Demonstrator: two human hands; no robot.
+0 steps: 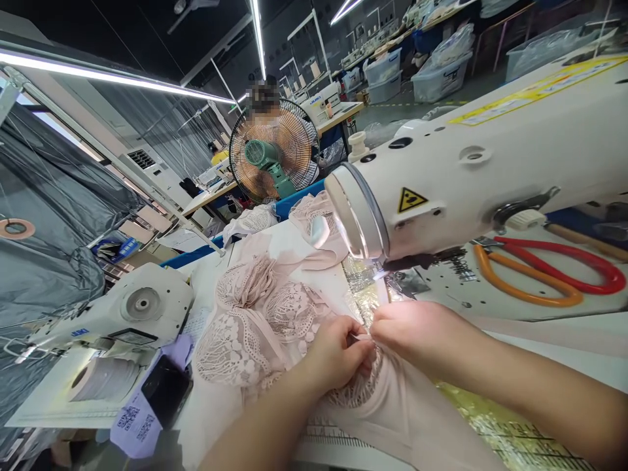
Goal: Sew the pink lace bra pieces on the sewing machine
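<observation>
A pale pink lace garment [255,314] lies bunched on the sewing table, running under the head of a white sewing machine [490,157]. My left hand [338,353] is closed, pinching the pink fabric just before the needle area [385,275]. My right hand [417,333] is closed too, its fingertips meeting the left hand's on the same fabric edge; a thin white strip shows between them. Both forearms come in from the lower right.
Red and orange scissors [549,275] lie on the machine bed at right. A second small white machine [127,314], a roll of white tape [105,379] and a black phone [164,392] sit at left. A standing fan [272,154] and a person are behind.
</observation>
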